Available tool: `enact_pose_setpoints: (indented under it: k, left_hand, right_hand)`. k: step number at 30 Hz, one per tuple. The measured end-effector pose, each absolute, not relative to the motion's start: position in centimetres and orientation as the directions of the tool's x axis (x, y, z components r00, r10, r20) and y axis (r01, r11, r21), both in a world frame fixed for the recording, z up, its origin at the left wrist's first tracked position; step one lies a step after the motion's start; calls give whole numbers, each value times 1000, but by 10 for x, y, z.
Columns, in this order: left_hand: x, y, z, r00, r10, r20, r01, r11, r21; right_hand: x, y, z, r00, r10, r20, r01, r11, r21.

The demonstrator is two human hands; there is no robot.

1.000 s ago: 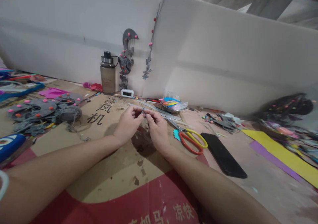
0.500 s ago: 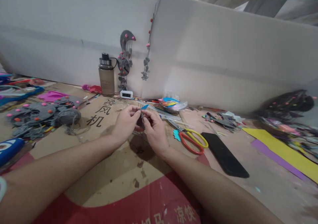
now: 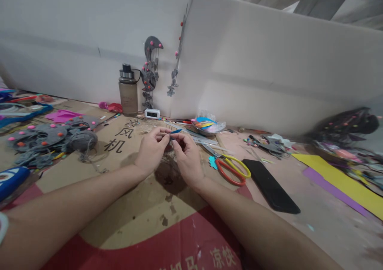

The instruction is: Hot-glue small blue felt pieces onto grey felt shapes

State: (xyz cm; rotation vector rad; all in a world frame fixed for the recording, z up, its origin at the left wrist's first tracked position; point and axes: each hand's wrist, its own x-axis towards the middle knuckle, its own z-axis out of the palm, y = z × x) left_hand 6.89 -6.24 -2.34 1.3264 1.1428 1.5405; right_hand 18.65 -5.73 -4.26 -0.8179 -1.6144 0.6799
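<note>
My left hand (image 3: 152, 150) and my right hand (image 3: 188, 156) meet over the cardboard, fingertips pinched together. Between them is a small blue pointed piece (image 3: 176, 131), its tip sticking out above the right fingers. A bit of dark grey material shows under it at the fingertips, mostly hidden; I cannot tell which hand bears which piece. Just right of my right hand lie scissors (image 3: 232, 170) with red and yellow handles, beside a turquoise scalloped cutout (image 3: 212, 163). To the left sits a grey yarn ball (image 3: 83, 140) by grey felt shapes (image 3: 49, 136) with pink and orange pompoms.
Against the white board (image 3: 257, 62) stand a bottle (image 3: 128, 96) and a small white digital clock (image 3: 152, 114). Grey pompom garlands (image 3: 149, 72) hang there. A black phone (image 3: 271, 186), yellow sheet (image 3: 338, 182) and purple sheet (image 3: 335, 192) lie right; a dish (image 3: 214, 128) holds coloured scraps.
The blue piece has tilted flatter and points more to the right. The dark piece below the fingers has turned and shows less. The right-hand garland has swung slightly left.
</note>
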Motion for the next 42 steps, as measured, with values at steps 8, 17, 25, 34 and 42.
enact_pose_setpoints:
  k: [8,17,25,34,42]
  left_hand:
    - [71,-63,-26,-144,953,268,-71,-280,957]
    - [52,-42,-23,-257,904,343,-123,-383,916]
    - [22,-15,-34,-428,853,299,-203,-413,888]
    - [30,-23,-38,-340,902,267,-163,-336,928]
    - [30,-18,-42,-359,890,280,-154,-352,923]
  right_hand:
    - [185,-58,-37,-43,876,481,39,483,-875]
    - [189,-50,-36,-148,828,541,178,561,-809]
    - [220,-20,-31,-172,918,357,667,375,-644]
    - [216,-17,-52,-114,954,276,923,204,-325]
    - [227,9,-51,-29,1000,0,756,22,-654]
